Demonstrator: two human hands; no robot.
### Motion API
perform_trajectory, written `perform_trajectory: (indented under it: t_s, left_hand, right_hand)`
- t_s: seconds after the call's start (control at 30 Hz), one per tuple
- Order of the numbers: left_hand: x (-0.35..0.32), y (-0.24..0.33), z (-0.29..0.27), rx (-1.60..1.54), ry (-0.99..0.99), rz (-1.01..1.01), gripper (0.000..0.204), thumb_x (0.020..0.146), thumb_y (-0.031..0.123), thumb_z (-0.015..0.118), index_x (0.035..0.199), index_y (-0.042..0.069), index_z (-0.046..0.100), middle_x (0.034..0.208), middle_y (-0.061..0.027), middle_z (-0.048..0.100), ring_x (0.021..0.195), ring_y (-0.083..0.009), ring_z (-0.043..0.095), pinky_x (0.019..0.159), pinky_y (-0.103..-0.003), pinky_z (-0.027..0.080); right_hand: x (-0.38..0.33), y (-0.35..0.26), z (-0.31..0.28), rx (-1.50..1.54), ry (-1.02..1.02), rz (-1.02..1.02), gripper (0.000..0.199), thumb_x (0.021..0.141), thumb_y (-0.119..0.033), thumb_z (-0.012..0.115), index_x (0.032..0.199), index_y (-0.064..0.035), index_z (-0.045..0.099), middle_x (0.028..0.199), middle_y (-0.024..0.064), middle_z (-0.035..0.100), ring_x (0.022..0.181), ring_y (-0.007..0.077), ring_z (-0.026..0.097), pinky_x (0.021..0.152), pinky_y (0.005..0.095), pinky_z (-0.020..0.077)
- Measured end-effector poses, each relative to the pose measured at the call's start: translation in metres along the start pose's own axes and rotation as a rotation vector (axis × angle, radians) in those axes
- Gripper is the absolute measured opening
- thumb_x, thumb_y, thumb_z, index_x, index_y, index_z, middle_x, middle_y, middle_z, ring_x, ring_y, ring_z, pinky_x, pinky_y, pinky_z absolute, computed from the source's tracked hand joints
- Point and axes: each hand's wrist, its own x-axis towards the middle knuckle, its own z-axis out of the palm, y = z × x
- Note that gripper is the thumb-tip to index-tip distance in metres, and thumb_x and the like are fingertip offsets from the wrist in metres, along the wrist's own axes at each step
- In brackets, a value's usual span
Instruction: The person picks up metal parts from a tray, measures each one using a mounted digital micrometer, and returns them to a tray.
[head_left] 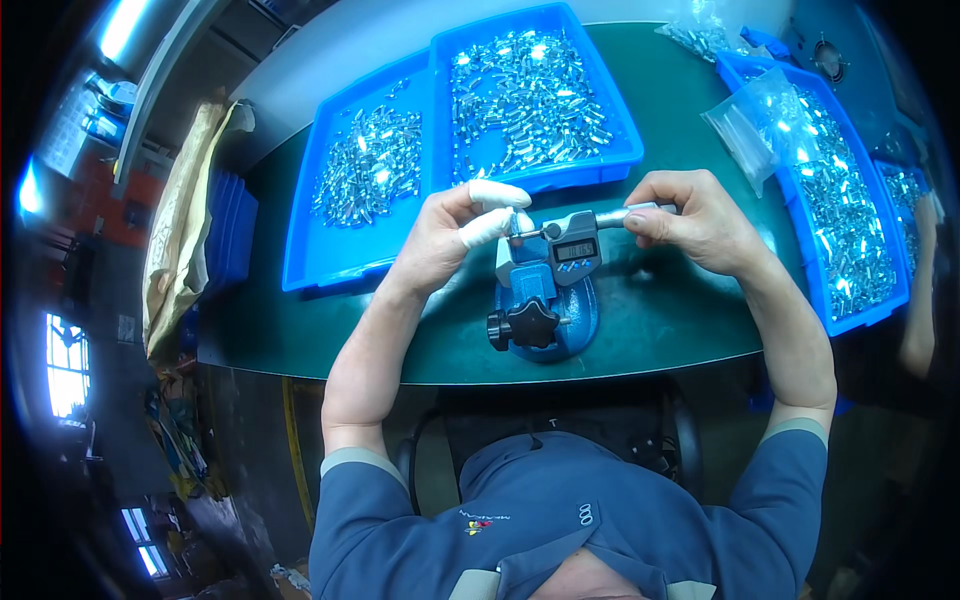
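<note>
A digital micrometer (577,250) with a small display sits clamped in a blue stand (563,318) with a black knob, near the front of the green table. My right hand (694,220) pinches the micrometer's thimble between thumb and fingers. My left hand (447,232), white covers on its thumb and a finger, is closed at the measuring gap. Between those fingertips is a small shiny metal part (517,222), partly hidden by them. Behind my hands, two blue trays, a left tray (300,240) and a right tray (628,150), hold many similar metal parts.
At the right, another blue tray (815,255) holds metal parts, with a clear plastic bag (745,130) over its edge. A bag of parts (700,38) lies at the back. Blue bins (232,225) and brown paper (180,230) stand left. Another person's arm (922,290) shows far right.
</note>
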Motion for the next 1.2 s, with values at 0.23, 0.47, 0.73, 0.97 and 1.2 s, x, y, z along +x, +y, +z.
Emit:
perform_trajectory:
  t_s: [0.23, 0.47, 0.73, 0.97, 1.2]
  left_hand:
    - [0.001, -0.003, 0.0, -0.052, -0.01, 0.001, 0.023, 0.094, 0.015, 0.068, 0.113, 0.002, 0.069, 0.094, -0.0101, 0.072, 0.086, -0.017, 0.069, 0.079, -0.033, 0.056]
    - [0.002, -0.003, 0.0, -0.063, -0.014, 0.022, 0.023, 0.094, 0.015, 0.068, 0.113, 0.002, 0.069, 0.095, -0.0099, 0.072, 0.086, -0.0168, 0.068, 0.079, -0.033, 0.056]
    - [0.001, -0.001, 0.001, -0.063, -0.011, 0.014, 0.021, 0.094, 0.011, 0.067, 0.113, 0.001, 0.069, 0.095, -0.0098, 0.072, 0.086, -0.0172, 0.068, 0.079, -0.032, 0.056]
    - [0.002, 0.0, -0.001, -0.077, -0.019, 0.022, 0.02, 0.094, 0.009, 0.066, 0.113, 0.001, 0.068, 0.097, -0.0109, 0.072, 0.089, -0.0176, 0.069, 0.08, -0.033, 0.056]
    - [0.004, 0.017, -0.056, 0.62, 0.638, 0.305, 0.025, 0.093, 0.01, 0.069, 0.116, 0.0, 0.068, 0.101, -0.0098, 0.072, 0.09, -0.0163, 0.068, 0.083, -0.03, 0.053]
  right_hand:
    - [0.0, -0.001, 0.0, -0.01, -0.004, 0.009, 0.026, 0.093, -0.025, 0.069, 0.095, 0.0012, 0.069, 0.076, 0.0046, 0.067, 0.072, 0.0101, 0.062, 0.067, 0.0258, 0.0479]
    - [-0.001, -0.001, -0.001, 0.008, -0.008, 0.004, 0.027, 0.093, -0.026, 0.069, 0.095, 0.0012, 0.069, 0.076, 0.0045, 0.068, 0.072, 0.0101, 0.062, 0.067, 0.0257, 0.048]
    - [-0.001, -0.001, -0.001, -0.012, 0.009, -0.024, 0.025, 0.092, -0.023, 0.07, 0.095, 0.0016, 0.069, 0.076, 0.0045, 0.067, 0.072, 0.0095, 0.062, 0.067, 0.025, 0.048]
    - [-0.003, -0.002, 0.001, -0.005, 0.025, -0.011, 0.029, 0.092, -0.026, 0.072, 0.093, 0.0031, 0.069, 0.076, 0.0039, 0.066, 0.072, 0.0095, 0.059, 0.066, 0.0267, 0.0479]
    - [-0.001, 0.001, 0.001, 0.054, 0.004, -0.011, 0.024, 0.092, -0.022, 0.07, 0.095, 0.0026, 0.069, 0.077, 0.0049, 0.067, 0.073, 0.0102, 0.063, 0.067, 0.0261, 0.049]
